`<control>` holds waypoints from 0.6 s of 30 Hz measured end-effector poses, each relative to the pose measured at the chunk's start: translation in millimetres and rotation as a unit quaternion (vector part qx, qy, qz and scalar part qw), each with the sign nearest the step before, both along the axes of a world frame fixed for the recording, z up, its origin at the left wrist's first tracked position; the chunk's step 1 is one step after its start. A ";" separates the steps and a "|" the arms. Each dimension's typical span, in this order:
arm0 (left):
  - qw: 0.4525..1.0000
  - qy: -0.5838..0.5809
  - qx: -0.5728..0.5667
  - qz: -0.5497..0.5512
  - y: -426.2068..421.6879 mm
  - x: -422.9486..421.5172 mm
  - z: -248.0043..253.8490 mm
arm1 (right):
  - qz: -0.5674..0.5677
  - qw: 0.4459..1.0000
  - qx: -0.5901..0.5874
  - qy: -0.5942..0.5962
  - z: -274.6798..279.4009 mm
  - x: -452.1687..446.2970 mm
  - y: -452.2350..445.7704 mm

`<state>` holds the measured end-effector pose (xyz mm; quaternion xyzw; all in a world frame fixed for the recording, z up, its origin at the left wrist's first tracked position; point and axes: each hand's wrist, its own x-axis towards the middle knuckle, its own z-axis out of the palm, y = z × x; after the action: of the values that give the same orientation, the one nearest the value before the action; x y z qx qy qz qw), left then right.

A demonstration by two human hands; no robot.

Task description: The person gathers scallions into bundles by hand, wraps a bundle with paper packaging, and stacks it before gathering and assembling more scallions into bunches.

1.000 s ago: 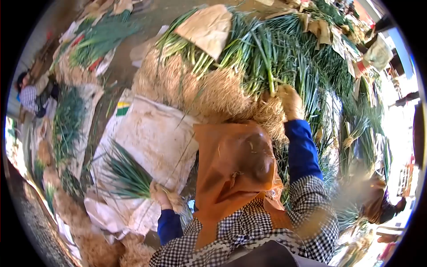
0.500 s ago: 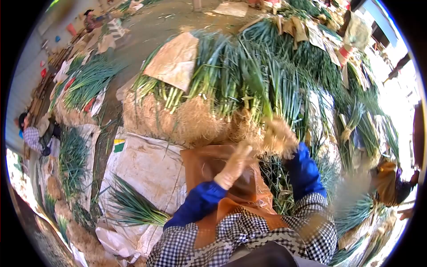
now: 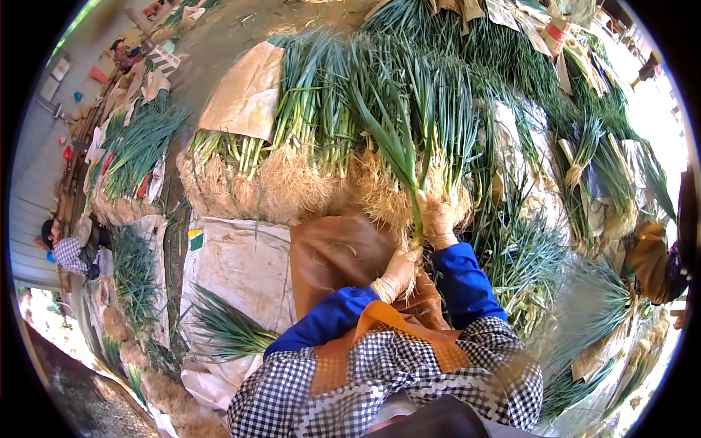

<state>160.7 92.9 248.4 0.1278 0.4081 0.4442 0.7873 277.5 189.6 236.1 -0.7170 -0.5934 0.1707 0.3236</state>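
Note:
A long green onion (image 3: 418,212) stands tilted before me, its dark leaves fanning up over the big pile. Around its pale lower stem my right hand (image 3: 437,220) is closed. Just below, my left hand (image 3: 398,271) is closed at the root end, with thin roots hanging beneath it. Directly behind my hands lies the pile of green onions (image 3: 321,109), its tangled roots (image 3: 299,186) turned toward me. Under my hands a brown apron (image 3: 336,252) covers my lap.
On my left, a small bunch of green onions (image 3: 230,328) rests on a white sack (image 3: 244,266). A brown sheet (image 3: 244,91) covers part of the pile. Loose leaves (image 3: 522,281) lie to my right. A person (image 3: 73,244) sits at the far left, another person (image 3: 661,266) at the far right.
My hands, blurred and near the roots before, are now closed on a single green onion. My right hand has come left and closer to my left hand. The view has shifted slightly.

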 end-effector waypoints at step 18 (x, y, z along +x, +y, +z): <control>0.991 -0.039 -0.096 -0.088 -0.2 56.3 19.6 | 0.039 0.951 0.196 -0.235 68.7 57.1 -145.9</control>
<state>217.0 92.6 268.0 0.0699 0.4048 0.3366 0.8473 334.6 43.7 304.8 -0.6354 -0.7020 -0.1096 0.3026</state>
